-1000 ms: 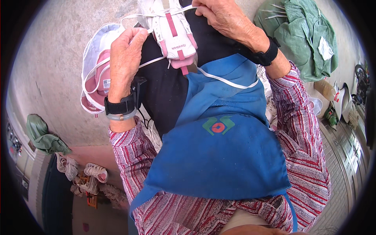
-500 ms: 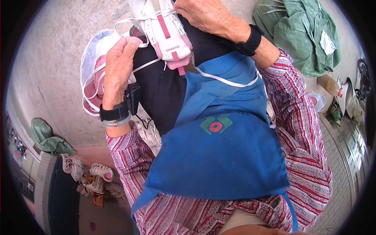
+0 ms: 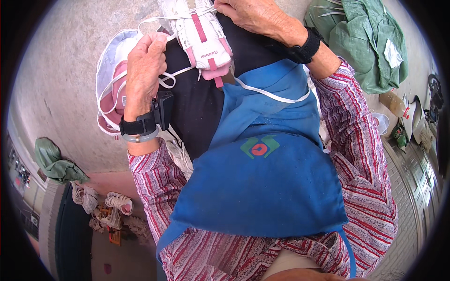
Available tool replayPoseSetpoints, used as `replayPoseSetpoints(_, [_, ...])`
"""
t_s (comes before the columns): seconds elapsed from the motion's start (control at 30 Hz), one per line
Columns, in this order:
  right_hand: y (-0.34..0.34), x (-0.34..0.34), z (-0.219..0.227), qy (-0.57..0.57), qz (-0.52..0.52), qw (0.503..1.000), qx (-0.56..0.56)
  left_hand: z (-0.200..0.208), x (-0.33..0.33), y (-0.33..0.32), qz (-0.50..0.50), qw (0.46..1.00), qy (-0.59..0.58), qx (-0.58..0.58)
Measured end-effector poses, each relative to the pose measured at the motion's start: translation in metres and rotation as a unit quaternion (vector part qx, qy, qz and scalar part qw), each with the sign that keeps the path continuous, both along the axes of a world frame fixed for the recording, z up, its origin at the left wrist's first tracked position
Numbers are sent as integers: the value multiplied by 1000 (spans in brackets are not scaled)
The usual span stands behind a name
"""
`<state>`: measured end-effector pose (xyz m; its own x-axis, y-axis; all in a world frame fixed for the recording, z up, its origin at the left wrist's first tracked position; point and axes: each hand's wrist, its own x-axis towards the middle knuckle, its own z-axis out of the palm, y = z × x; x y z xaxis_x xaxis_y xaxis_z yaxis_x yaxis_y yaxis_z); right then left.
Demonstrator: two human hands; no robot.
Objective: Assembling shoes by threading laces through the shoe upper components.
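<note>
A white and pink sneaker upper (image 3: 211, 44) lies across my dark-trousered lap, its pink heel tab toward me. White shoelace (image 3: 154, 19) crosses its eyelets at the top of the view. My left hand (image 3: 146, 63), left of the upper, is closed on the lace, with a loop hanging beside the wrist. On the other side, my right hand (image 3: 260, 19) pinches the lace close to the upper's edge; its fingertips are partly cut off by the frame. A loose lace end (image 3: 274, 97) trails over my blue apron (image 3: 267, 187).
Another pink and white shoe piece (image 3: 112, 89) with laces lies left of my left wrist. A green sack (image 3: 361, 47) stands at upper right, a plastic bottle (image 3: 393, 104) beyond it. At lower left are a green bundle (image 3: 56, 161) and several shoe pieces (image 3: 117, 203).
My left hand has pulled slightly up and turned, with the lace, and the loop by its wrist has shifted. My right hand and the upper have moved slightly right.
</note>
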<state>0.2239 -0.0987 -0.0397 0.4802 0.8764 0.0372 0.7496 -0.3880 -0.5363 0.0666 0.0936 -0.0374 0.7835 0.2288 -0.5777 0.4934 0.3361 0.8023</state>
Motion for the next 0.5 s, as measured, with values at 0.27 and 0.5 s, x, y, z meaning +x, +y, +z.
replayPoseSetpoints(0.27, [6, -3, -8, -46, -25, 999, -1, 8, 7, -15, 66, 998, 22, -4])
replayPoseSetpoints(0.5, [10, 1, 4, -1, -30, 999, 37, -1, 1, 0, -20, 1000, 11, 1])
